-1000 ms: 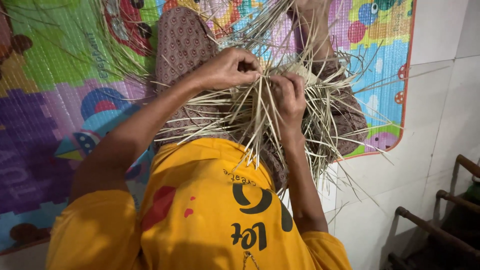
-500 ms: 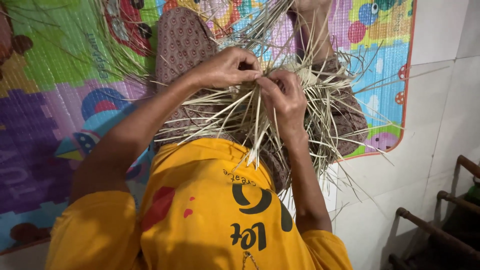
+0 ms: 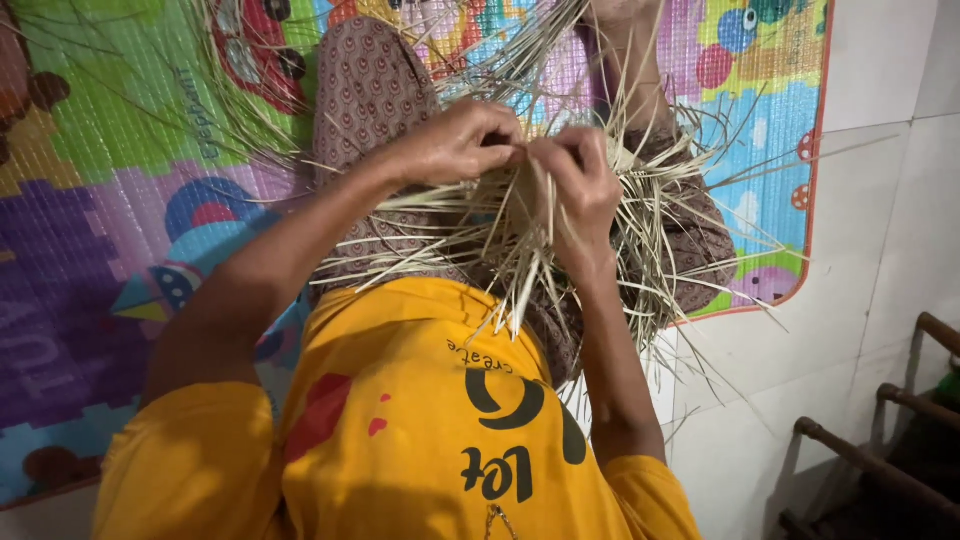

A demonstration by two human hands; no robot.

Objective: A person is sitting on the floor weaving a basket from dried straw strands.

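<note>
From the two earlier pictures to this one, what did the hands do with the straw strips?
The right hand moved a little toward the left hand, so their fingertips now meet over the pale straw strips. Both still pinch the strips; nothing was let go. The play mat and lap are unchanged.

Both hands meet over the lap in a tangle of pale dry straw strips (image 3: pixel 520 240): the left hand (image 3: pixel 455 145) is closed with its fingertips pinching strips in the middle, and the right hand (image 3: pixel 570 185) is curled just beside it, touching it, with strips running between its fingers. The strips fan out to all sides over the brown patterned skirt (image 3: pixel 375 90) and the yellow shirt (image 3: pixel 400 420) near the camera. A colourful play mat (image 3: pixel 120 200) lies beneath on the white tiled floor (image 3: pixel 880 200), and a dark wooden frame (image 3: pixel 880 440) stands at the near right.
</note>
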